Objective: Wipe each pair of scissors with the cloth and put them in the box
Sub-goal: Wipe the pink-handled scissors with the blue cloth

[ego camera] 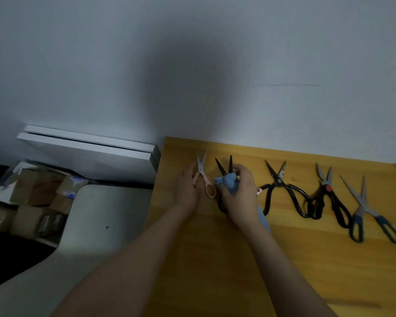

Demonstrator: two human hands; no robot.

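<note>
Head view: the blue cloth (pixel 226 183) is bunched in the right hand (pixel 240 193), whose fingers curl around it and hold it down on the black scissors (pixel 222 167), second in the row near the far left corner of the bench (pixel 215 259). Only the two dark blades, spread apart, and a part of one handle show past the hand. A tail of the cloth comes out under the right wrist. Just beside them, the pink scissors (pixel 202 173) lie closest to the left edge with the blades open. The left hand (pixel 185 191) lies over their left handle, but I cannot tell if it grips the handle or only touches it. Further along the far edge to the right lie three more pairs, all open: the black shears (pixel 278 179), the scissors with a red pivot (pixel 329 191) touching the handles of the shears, and the blue-handled scissors (pixel 364 207). Behind the bench stands a pale wall (pixel 192 65). To the left of the bench, white panels (pixel 89 145) lean on the wall, with cardboard boxes (pixel 32 197) lower down.
</note>
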